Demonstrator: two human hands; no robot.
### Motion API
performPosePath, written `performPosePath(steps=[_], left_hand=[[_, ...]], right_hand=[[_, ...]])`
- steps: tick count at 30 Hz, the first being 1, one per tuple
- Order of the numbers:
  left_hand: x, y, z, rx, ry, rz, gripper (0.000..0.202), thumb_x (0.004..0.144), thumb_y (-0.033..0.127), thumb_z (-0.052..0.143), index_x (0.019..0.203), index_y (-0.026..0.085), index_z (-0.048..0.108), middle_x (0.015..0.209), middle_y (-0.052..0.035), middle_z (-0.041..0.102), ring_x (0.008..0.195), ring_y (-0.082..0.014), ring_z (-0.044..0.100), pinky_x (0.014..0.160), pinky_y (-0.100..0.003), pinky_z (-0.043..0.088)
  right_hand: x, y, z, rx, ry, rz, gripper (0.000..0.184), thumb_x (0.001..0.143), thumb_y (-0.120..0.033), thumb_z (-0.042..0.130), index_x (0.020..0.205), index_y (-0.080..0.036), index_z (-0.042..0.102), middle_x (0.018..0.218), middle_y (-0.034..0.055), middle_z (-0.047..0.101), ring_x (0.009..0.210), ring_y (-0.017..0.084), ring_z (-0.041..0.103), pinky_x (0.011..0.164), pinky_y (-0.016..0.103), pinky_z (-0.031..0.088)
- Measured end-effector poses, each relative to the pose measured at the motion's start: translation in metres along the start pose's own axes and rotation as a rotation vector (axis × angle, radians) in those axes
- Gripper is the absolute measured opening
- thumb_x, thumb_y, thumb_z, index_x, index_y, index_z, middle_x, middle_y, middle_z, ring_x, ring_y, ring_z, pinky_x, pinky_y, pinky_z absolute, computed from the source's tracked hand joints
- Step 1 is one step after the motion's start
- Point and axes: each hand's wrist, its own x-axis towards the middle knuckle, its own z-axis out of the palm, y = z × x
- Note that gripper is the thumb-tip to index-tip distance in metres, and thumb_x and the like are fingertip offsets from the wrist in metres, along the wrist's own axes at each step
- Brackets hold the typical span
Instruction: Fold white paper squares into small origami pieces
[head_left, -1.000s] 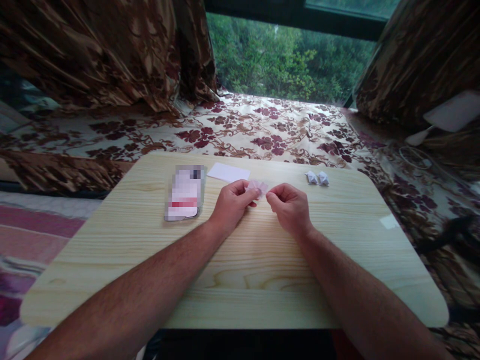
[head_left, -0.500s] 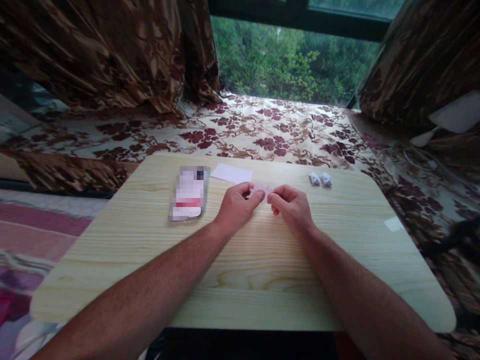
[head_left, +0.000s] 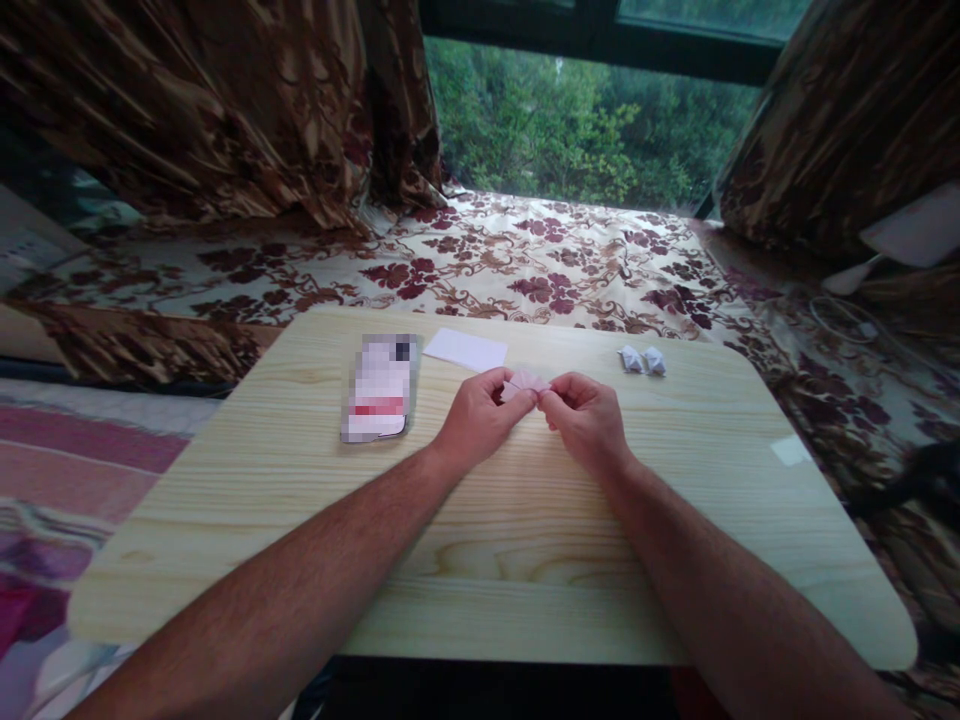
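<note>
Between my two hands is a small piece of folded paper, pale pinkish white, held above the middle of the table. My left hand pinches it from the left, thumb on the near side. From the right, my right hand grips its near edge between thumb and forefinger, and the thumb tips almost meet. The fingers hide part of the paper, so its full shape cannot be made out. Behind my left hand lies a flat white stack of paper. Two small folded paper pieces sit side by side beyond my right hand.
A blurred-out package or phone-like item lies on the table to the left. A white scrap is at the right edge. Beyond the table are a flowered window seat, curtains and a white lamp.
My left thumb has moved right, toward my right thumb, and both now press close together on the paper. More of the paper's spread folds shows above the thumbs.
</note>
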Motion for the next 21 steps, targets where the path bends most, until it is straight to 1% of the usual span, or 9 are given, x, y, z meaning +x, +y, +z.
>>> performPosePath(steps=[8, 15, 21], left_hand=[[0.0006, -0.0012, -0.0007, 0.010, 0.001, -0.004, 0.023, 0.081, 0.037, 0.065, 0.079, 0.014, 0.065, 0.060, 0.0028, 0.057, 0.051, -0.0084, 0.043, 0.049, -0.022, 0.032], [0.0015, -0.0046, -0.0006, 0.026, 0.018, 0.030, 0.023, 0.082, 0.037, 0.064, 0.078, 0.014, 0.065, 0.064, 0.0006, 0.061, 0.057, -0.0108, 0.051, 0.054, -0.023, 0.036], [0.0019, -0.0085, 0.0002, 0.057, 0.029, 0.050, 0.024, 0.083, 0.038, 0.063, 0.080, 0.014, 0.065, 0.065, 0.0009, 0.061, 0.057, -0.0107, 0.050, 0.053, -0.023, 0.036]], right_hand=[[-0.0011, -0.0014, 0.0009, 0.015, -0.024, 0.008, 0.017, 0.078, -0.030, 0.066, 0.068, -0.017, 0.063, 0.052, -0.0033, 0.055, 0.045, 0.009, 0.044, 0.043, 0.023, 0.030], [-0.0018, -0.0016, 0.0010, -0.005, -0.015, 0.015, 0.018, 0.078, -0.031, 0.065, 0.069, -0.016, 0.065, 0.051, -0.0028, 0.056, 0.045, 0.008, 0.043, 0.043, 0.022, 0.029], [-0.0002, -0.0007, 0.0006, 0.007, -0.014, 0.021, 0.016, 0.076, -0.030, 0.067, 0.069, -0.016, 0.064, 0.053, -0.0022, 0.057, 0.046, 0.010, 0.047, 0.044, 0.023, 0.032]])
